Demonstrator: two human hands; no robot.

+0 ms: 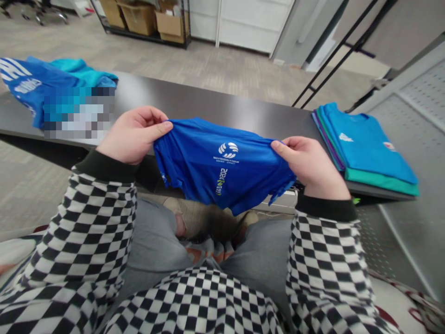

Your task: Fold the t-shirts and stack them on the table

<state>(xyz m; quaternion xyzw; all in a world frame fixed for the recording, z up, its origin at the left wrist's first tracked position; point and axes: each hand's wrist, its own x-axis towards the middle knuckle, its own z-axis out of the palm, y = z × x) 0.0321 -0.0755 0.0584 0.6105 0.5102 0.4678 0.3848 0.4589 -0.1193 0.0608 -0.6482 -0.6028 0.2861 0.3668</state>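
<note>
A royal blue T-shirt [222,164] with a white logo and small print hangs stretched between my two hands, above my lap and just in front of the dark table [208,104]. My left hand [134,134] pinches its left edge with thumb over curled fingers. My right hand [309,164] grips the right edge the same way. The lower part of the shirt droops below the table edge.
A neat stack of folded shirts [365,148], light blue on top, lies on the table at right. A loose heap of blue and teal shirts [52,81] lies at the far left. Cardboard boxes on a rack [146,18] stand across the carpeted floor. A grey perforated panel [413,120] rises at right.
</note>
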